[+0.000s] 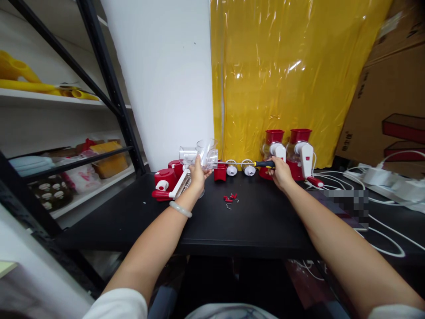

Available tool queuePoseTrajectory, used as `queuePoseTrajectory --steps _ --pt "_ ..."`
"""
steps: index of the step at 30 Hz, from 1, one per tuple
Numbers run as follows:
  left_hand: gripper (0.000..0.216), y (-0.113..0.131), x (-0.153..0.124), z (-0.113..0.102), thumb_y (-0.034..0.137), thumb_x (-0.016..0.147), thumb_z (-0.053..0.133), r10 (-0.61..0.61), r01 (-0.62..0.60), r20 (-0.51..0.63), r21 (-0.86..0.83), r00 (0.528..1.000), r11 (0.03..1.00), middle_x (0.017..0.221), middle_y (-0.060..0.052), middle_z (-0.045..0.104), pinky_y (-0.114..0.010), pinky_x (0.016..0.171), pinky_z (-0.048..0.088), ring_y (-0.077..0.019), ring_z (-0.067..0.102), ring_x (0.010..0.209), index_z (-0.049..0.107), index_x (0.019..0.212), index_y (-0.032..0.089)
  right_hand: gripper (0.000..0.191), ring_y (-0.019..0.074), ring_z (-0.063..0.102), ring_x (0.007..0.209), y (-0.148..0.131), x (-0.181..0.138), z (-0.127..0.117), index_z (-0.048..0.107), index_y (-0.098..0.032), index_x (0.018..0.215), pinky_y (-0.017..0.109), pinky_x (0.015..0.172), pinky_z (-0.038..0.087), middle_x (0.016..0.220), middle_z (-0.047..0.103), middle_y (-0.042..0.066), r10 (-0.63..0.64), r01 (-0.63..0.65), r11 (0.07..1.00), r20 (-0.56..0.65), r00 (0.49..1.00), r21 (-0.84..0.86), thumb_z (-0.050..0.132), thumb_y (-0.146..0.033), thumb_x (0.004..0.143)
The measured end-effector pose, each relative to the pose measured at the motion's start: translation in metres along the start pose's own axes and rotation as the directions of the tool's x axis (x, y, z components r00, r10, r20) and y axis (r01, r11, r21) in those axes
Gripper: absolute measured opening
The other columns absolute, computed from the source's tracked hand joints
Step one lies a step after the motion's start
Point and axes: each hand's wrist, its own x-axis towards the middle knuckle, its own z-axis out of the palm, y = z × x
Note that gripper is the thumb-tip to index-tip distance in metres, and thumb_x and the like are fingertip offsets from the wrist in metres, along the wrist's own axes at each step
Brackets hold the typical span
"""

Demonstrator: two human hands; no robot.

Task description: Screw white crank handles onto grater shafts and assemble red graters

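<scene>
My left hand (198, 173) is closed around a clear plastic grater housing (189, 155), holding it sideways above the table. In my right hand (280, 172) is a screwdriver (264, 164) with a yellow and black handle. Its long shaft points left, and the tip reaches the housing's right-hand opening; whether it touches anything inside I cannot tell. Below, on the black table (212, 226), lie small red pieces and screws (229, 199). Behind the left hand stand red grater parts (166, 179) and a white crank with a red handle (161, 194).
Two white ringed parts (231, 168) and a red piece (219, 173) stand at the back. Two assembled red and white drum graters (300, 155) are at the right. White cables (381, 226) and a power strip (411, 195) lie farther right. A shelf rack (99, 57) borders the left.
</scene>
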Motion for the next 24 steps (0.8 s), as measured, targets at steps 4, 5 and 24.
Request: queuePoseTrajectory --steps 4,5,24 --pt "0.043 0.000 0.000 0.000 0.050 0.091 0.075 -0.009 0.009 -0.016 -0.025 1.000 1.000 0.081 0.001 0.058 -0.023 0.053 0.054 -0.0130 0.063 0.058 0.056 0.120 0.025 0.016 0.0112 0.052 0.052 -0.008 -0.007 0.006 0.064 -0.023 0.076 0.027 0.046 0.044 0.072 0.064 -0.002 0.085 -0.086 0.991 0.019 0.996 0.105 0.073 -0.029 0.065" --pt "0.043 0.000 0.000 0.000 0.051 0.091 0.075 -0.012 0.012 -0.022 -0.021 1.000 1.000 0.081 0.000 0.057 -0.023 0.052 0.054 -0.0130 0.063 0.058 0.056 0.119 0.025 0.016 0.0120 0.054 0.054 -0.009 -0.008 0.006 0.064 -0.023 0.076 0.027 0.048 0.046 0.073 0.064 -0.002 0.105 -0.108 0.985 0.031 0.994 0.132 0.072 -0.029 0.063" --pt "0.044 -0.001 -0.001 0.001 0.051 0.092 0.073 -0.016 0.016 -0.001 0.006 1.000 1.000 0.083 0.000 0.060 -0.023 0.057 0.055 -0.0126 0.064 0.060 0.058 0.122 0.022 0.022 0.0113 0.053 0.058 -0.012 -0.006 0.006 0.062 -0.024 0.077 0.026 0.051 0.047 0.074 0.062 -0.003 0.084 -0.082 0.987 -0.004 0.996 0.138 0.079 -0.030 0.064"
